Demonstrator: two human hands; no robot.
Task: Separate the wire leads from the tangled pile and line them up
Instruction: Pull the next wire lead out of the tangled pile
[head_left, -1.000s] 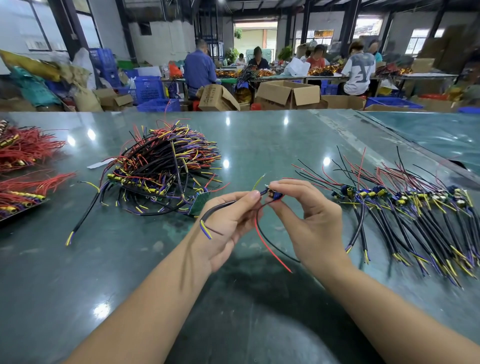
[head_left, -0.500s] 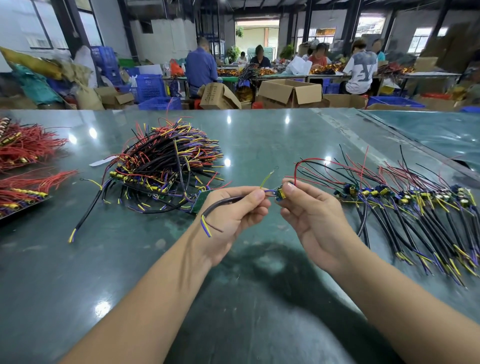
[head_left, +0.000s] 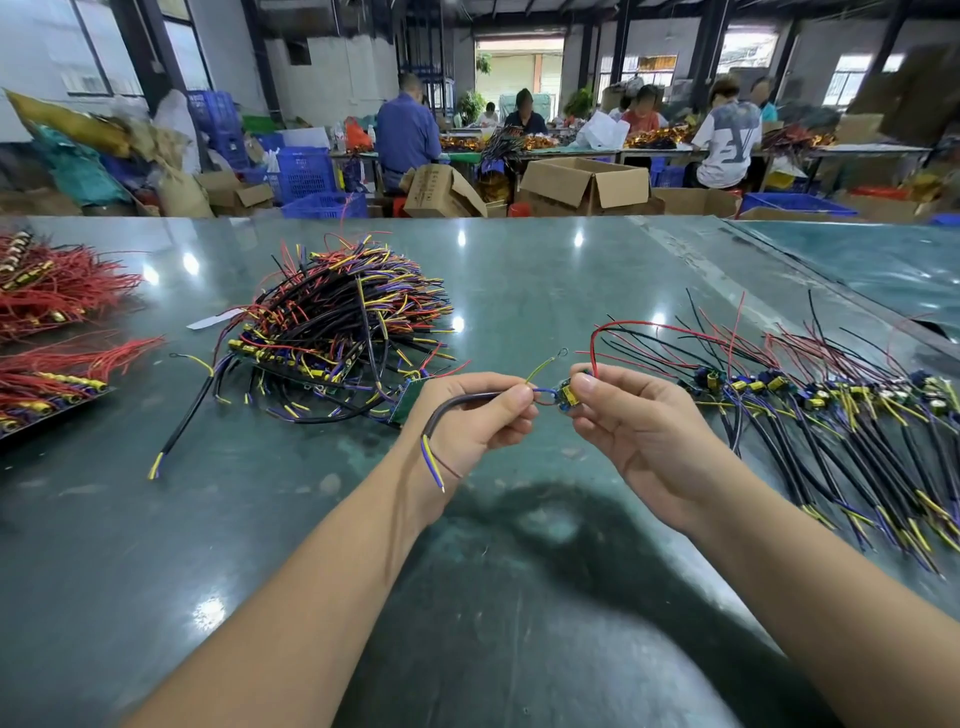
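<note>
Holding: both hands pinch one wire lead, left hand on cable, right hand on its little board.
Feel: light, floppy; grab the board end.

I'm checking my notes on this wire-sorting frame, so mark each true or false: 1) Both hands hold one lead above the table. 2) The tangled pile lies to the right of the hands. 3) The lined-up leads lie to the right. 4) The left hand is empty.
1) True: the left hand pinches the black cable of the held lead, and the right hand pinches its small board.
2) False: the tangled pile lies left of the hands.
3) True: the lined-up leads lie right.
4) False: it grips the cable.
</note>
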